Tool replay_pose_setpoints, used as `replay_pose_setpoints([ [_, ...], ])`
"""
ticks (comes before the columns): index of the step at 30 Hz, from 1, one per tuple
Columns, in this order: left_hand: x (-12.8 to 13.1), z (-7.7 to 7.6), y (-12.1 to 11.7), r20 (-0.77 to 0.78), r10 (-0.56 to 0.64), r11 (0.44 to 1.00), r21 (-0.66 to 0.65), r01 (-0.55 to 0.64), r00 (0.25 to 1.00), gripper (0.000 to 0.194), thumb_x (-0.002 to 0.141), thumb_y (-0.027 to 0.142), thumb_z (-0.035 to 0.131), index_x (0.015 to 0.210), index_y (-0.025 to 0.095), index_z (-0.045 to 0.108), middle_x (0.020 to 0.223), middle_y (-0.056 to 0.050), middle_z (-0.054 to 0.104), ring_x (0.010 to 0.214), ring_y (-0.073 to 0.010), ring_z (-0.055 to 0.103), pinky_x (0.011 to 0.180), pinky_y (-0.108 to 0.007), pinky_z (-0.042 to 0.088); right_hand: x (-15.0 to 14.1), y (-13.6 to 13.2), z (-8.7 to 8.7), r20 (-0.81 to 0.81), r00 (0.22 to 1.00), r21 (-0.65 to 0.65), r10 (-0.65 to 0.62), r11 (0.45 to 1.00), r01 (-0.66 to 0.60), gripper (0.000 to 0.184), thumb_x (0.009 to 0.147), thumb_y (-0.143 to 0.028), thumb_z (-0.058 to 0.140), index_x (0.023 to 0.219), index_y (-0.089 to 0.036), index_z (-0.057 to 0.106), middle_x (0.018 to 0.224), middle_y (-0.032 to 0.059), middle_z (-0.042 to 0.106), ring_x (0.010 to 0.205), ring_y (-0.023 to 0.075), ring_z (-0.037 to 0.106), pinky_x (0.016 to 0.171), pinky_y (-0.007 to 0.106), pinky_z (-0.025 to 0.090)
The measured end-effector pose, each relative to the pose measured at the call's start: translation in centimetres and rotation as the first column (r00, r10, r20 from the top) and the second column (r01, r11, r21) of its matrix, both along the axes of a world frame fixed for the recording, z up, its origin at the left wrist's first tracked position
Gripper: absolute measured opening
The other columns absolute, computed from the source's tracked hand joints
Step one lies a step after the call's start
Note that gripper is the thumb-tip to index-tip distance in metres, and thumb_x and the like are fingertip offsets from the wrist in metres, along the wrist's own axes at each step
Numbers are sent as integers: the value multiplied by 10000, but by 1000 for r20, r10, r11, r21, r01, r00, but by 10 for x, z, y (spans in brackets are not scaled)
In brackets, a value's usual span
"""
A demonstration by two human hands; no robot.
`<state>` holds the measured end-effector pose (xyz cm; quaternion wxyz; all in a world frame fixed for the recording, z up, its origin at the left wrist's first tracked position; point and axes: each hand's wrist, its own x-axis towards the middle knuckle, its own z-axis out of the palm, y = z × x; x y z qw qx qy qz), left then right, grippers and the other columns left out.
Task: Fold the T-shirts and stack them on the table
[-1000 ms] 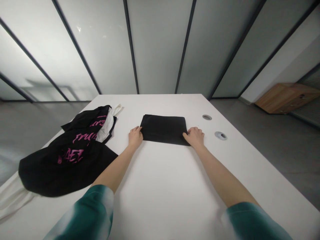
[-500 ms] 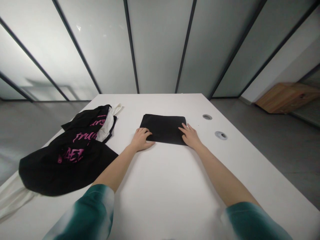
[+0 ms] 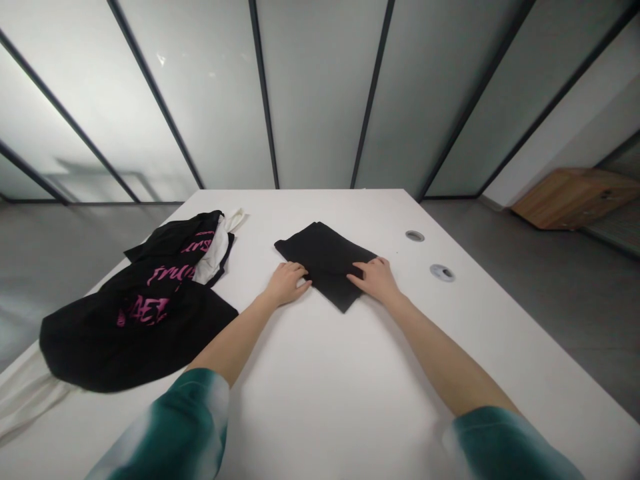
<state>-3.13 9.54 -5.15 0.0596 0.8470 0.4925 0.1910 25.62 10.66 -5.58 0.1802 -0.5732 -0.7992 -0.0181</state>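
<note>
A folded black cloth (image 3: 323,253) lies turned at an angle on the white table, with one corner toward me. My left hand (image 3: 289,283) is at its left edge, and the cloth's edge lies between thumb and fingers. On the right side, my right hand (image 3: 376,279) has bent fingers closed on the cloth, covering part of its right edge. How much fabric each hand has hold of is partly hidden under the fingers.
Black fabric items with pink lettering (image 3: 145,310) lie overlapped on the table's left side, with white cloth among them. Two round inserts (image 3: 443,273) sit in the white table (image 3: 320,400) at right. Behind are frosted glass panels (image 3: 320,93); a wooden cabinet (image 3: 565,197) stands far right.
The black cloth has turned from lying square to diagonal, one corner now pointing toward me. My right hand has shifted slightly left; my left hand stays near the left edge.
</note>
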Motion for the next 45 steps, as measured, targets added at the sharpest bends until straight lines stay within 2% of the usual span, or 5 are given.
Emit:
replay_pose_setpoints([
  [7,-4,-8,4,-19,330,943,-33,-331,944,600,857,538,594,1321,159,560,1453,-192,498,1375,-385,403,1129,-561,289,-2,-1,-6,-81,980,14,183,983,-183,307,916,-351,523,1118,-224,716,1236,95,674,1184,275,561,1028,457,385],
  [15,2,0,-5,15,-173,982,-68,174,985,638,700,541,764,1242,231,636,1378,-123,563,1303,-323,491,1116,-483,364,-2,4,-13,-20,1000,-20,-16,1000,15,367,924,-436,532,1185,-230,686,1290,113,643,1158,330,549,964,505,421],
  [24,0,-9,5,78,-188,982,-12,190,979,230,850,236,575,1002,220,747,1142,-65,726,1112,-220,645,1028,-381,464,-10,-7,-4,-36,947,-42,318,947,-319,556,791,-541,679,1259,-242,661,1411,98,567,1357,331,422,1097,526,326],
  [34,-4,-7,9,271,219,976,-75,-207,937,280,927,327,476,1029,198,702,995,-73,730,943,-223,658,893,-357,511,9,6,-10,-105,931,-7,350,936,-352,485,717,-209,641,1198,-192,695,1328,103,636,1303,307,512,1080,497,389],
  [45,-17,-1,9,31,-143,989,-25,144,989,383,712,201,653,1090,181,713,1274,-113,647,1205,-272,562,1077,-418,422,20,13,-19,-396,906,91,149,988,-123,347,772,-196,532,1064,-211,716,1116,73,735,1044,253,677,976,424,504],
])
